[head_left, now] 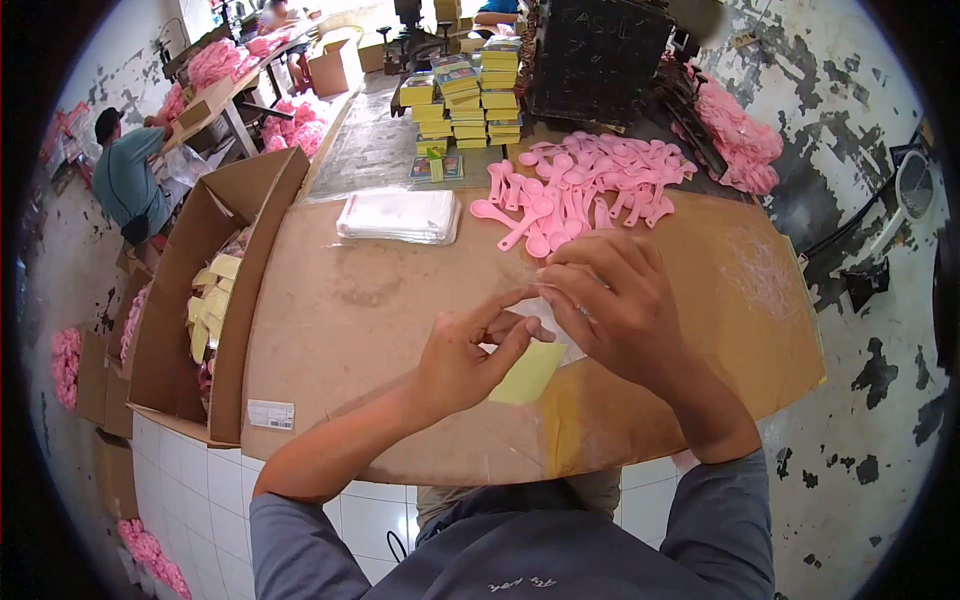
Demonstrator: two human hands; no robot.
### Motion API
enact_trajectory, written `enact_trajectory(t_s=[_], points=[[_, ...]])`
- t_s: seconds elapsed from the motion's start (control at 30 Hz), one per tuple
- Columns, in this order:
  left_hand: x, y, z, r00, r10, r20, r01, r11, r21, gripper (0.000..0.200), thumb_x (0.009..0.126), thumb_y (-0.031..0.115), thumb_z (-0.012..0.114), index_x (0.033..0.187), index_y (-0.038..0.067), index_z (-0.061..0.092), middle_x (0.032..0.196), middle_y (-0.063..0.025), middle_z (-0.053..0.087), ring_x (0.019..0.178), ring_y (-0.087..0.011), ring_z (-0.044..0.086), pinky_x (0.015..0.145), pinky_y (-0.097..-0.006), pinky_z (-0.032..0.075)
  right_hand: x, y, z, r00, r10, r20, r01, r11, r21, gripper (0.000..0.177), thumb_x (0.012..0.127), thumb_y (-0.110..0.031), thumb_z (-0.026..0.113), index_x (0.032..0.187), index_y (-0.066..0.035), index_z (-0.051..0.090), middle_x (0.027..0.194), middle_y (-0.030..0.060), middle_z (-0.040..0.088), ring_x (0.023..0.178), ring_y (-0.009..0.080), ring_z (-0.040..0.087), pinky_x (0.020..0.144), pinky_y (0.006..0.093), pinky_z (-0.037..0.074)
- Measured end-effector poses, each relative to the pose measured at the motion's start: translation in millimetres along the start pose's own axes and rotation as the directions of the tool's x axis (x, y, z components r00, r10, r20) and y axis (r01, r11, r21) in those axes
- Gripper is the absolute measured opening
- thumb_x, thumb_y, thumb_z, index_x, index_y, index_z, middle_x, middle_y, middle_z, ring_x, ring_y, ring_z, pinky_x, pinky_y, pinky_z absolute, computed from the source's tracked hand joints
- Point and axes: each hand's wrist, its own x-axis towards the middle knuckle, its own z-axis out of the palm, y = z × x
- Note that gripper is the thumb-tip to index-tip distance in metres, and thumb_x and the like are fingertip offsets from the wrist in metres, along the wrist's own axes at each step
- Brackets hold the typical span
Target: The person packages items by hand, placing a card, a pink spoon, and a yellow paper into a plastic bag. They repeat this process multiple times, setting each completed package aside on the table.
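Over the cardboard-covered table (340, 340), both my hands hold a clear plastic bag (548, 318) with a pale yellow card (528, 374) in its lower part. My left hand (470, 355) pinches the bag's left side, thumb and forefinger close together. At the bag's upper right edge, my right hand (615, 300) has its fingers bent and pressed together on the plastic. Pink plastic spoons (570, 190) lie heaped just beyond my hands. A stack of clear plastic bags (400, 215) rests to the left of the spoons.
At the left stands an open cardboard box (277, 210) holding packed yellow cards (210, 300). Stacks of yellow-edged cards (455, 95) and a black board (600, 60) are at the back. A person (130, 180) sits far left. Pink bundles (735, 135) lie back right.
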Motion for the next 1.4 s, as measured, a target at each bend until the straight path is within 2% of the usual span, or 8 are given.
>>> enact_trajectory(t_s=[0.23,0.43,0.57,0.73,0.83,0.93,1.13,1.4], points=[[-4.2,-1.6,4.6,0.997,0.077,0.009,-0.076,0.948,0.308,0.042,0.097,0.007,0.065,0.137,0.001,0.057,0.085,-0.0124,0.077,0.068,-0.0192,0.075,0.061,-0.0330,0.058,-8.6,-5.2,14.0,0.977,-0.145,0.157,0.179,0.957,-0.227,0.029,0.070,-0.020,0.074,0.093,-0.003,0.066,0.103,0.0077,0.062,0.108,0.0240,0.057,0.089,0.0386,0.045],[-0.4,0.0,2.2,0.999,-0.006,0.050,-0.006,0.971,0.239,0.038,0.100,0.012,0.063,0.136,0.003,0.059,0.090,-0.0125,0.077,0.067,-0.0170,0.074,0.060,-0.0322,0.057,-14.4,25.4,11.2,0.983,0.182,0.010,-0.182,0.983,0.008,0.011,0.083,-0.009,0.068,0.092,-0.004,0.063,0.097,0.0074,0.061,0.097,0.0245,0.060,0.083,0.0406,0.048],[6.3,-14.2,-4.2,0.992,-0.122,0.028,0.122,0.992,-0.014,0.035,0.102,0.012,0.062,0.136,0.004,0.059,0.093,-0.0102,0.078,0.070,-0.0074,0.067,0.061,-0.0266,0.053,-38.2,56.0,-47.3,0.708,0.504,0.494,-0.697,0.393,0.599,0.006,0.093,-0.008,0.063,0.091,-0.003,0.060,0.081,0.0064,0.060,0.072,0.0171,0.061,0.065,0.0340,0.051],[12.9,-18.5,-8.4,0.967,-0.255,0.008,0.254,0.957,-0.139,0.033,0.104,0.007,0.058,0.137,-0.001,0.057,0.104,-0.0124,0.076,0.096,-0.0099,0.068,0.084,-0.0260,0.055,-138.7,164.7,-122.1,0.813,0.402,0.421,-0.354,-0.232,0.906,0.007,0.099,-0.009,0.055,0.098,-0.003,0.059,0.082,0.0083,0.064,0.069,0.0141,0.066,0.062,0.0296,0.053],[14.9,-20.8,-8.3,0.969,-0.247,-0.006,0.243,0.956,-0.162,0.033,0.105,0.007,0.057,0.136,-0.003,0.057,0.105,-0.0126,0.076,0.097,-0.0109,0.069,0.086,-0.0265,0.055,-182.5,214.4,-127.9,0.370,0.910,0.187,-0.883,0.282,0.374,0.012,0.097,-0.004,0.053,0.106,-0.003,0.061,0.095,0.0133,0.070,0.087,0.0240,0.072,0.080,0.0360,0.055],[15.6,-22.3,-8.1,0.967,-0.255,-0.001,0.250,0.949,-0.192,0.032,0.105,0.009,0.057,0.134,-0.004,0.057,0.108,-0.0137,0.075,0.098,-0.0130,0.070,0.088,-0.0276,0.056,-324.2,289.1,-132.8,0.604,0.789,0.112,-0.400,0.421,-0.814,0.029,0.095,-0.007,0.060,0.124,-0.003,0.061,0.100,0.0135,0.073,0.096,0.0274,0.071,0.090,0.0358,0.052],[17.7,-27.0,-6.9,0.926,-0.377,0.022,0.364,0.875,-0.319,0.029,0.104,0.012,0.059,0.128,-0.004,0.062,0.116,-0.0152,0.073,0.104,-0.0166,0.070,0.093,-0.0301,0.056,-183.3,189.2,-119.8,0.558,0.824,-0.097,-0.792,0.494,-0.358,0.029,0.091,-0.001,0.064,0.120,-0.004,0.068,0.107,0.0155,0.072,0.101,0.0338,0.069,0.088,0.0386,0.052],[15.7,-39.5,-9.7,0.951,-0.293,0.100,0.310,0.890,-0.336,0.027,0.103,0.013,0.062,0.124,-0.003,0.067,0.113,-0.0098,0.074,0.102,-0.0122,0.069,0.089,-0.0275,0.056,-70.1,51.3,8.1,0.716,0.415,0.561,-0.693,0.525,0.494,0.035,0.092,-0.017,0.075,0.123,-0.004,0.067,0.106,0.0064,0.070,0.095,0.0122,0.065,0.078,0.0302,0.052]])
